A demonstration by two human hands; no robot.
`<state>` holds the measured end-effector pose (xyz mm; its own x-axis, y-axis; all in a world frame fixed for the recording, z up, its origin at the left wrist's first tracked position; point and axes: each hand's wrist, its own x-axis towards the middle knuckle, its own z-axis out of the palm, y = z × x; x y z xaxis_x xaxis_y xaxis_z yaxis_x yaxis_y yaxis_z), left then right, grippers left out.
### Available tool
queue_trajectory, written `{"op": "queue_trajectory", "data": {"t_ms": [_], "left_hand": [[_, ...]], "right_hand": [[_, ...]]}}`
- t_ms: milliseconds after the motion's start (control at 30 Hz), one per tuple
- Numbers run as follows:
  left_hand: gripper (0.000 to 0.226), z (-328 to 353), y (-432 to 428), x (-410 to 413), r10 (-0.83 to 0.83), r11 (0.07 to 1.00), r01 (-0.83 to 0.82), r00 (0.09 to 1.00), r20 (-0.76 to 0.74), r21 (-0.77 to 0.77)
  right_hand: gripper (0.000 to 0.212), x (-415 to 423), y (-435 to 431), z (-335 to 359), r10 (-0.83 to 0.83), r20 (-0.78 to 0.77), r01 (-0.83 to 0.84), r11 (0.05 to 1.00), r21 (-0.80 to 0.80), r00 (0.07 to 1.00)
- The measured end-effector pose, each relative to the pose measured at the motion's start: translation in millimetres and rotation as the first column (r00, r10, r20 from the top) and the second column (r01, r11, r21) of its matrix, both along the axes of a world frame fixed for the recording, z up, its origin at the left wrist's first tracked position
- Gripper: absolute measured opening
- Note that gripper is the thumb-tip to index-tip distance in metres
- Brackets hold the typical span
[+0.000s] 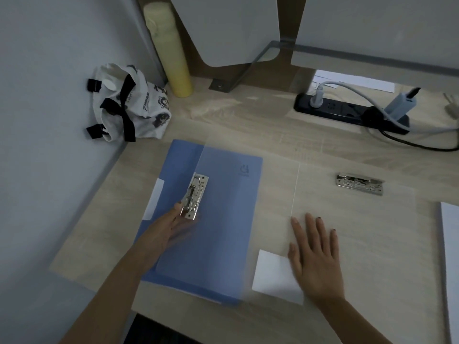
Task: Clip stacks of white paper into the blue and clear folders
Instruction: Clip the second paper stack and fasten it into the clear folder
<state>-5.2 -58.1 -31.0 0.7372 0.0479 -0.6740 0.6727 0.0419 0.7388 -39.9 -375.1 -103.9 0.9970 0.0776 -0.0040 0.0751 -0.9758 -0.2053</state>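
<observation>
A blue folder [231, 184] lies closed on the desk left of centre, with white paper showing along its lower edge. A clear folder lies open across it. Its right half [360, 232] rests flat on the desk and carries a metal clip [360, 183] at its far end. Its left cover [218, 256] is raised and blurred over the blue folder, with a second metal clip [195, 196] on it. My left hand [164, 227] grips that cover beside the clip. My right hand [315, 254] lies flat, fingers spread, on the clear folder near its spine. A stack of white paper [450, 239] sits at the right edge.
A white printed cloth bag [131, 105] and a yellow roll [171, 50] stand in the back left corner by the wall. A black power strip [347, 112] with plugs and cables runs along the back right. A white label [273, 274] sits at the clear folder's near spine.
</observation>
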Motion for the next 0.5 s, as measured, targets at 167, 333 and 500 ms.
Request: {"op": "queue_trajectory", "data": {"t_ms": [167,333,500], "left_hand": [[0.05,6.3,-13.8,28.1,0.053,0.993,-0.057,0.998,0.043,0.099],[0.051,17.3,-32.2,73.9,0.083,0.956,-0.104,0.993,0.089,0.273],[0.046,7.6,-46.9,95.0,0.155,0.876,-0.19,0.981,0.113,0.444]], "right_hand": [[0.055,-0.1,0.4,0.9,-0.002,0.008,0.002,1.0,0.007,1.0],[0.055,-0.6,-0.1,1.6,-0.002,0.019,0.002,1.0,0.013,1.0],[0.055,0.3,-0.2,2.5,-0.003,0.042,0.002,1.0,0.02,0.999]]}}
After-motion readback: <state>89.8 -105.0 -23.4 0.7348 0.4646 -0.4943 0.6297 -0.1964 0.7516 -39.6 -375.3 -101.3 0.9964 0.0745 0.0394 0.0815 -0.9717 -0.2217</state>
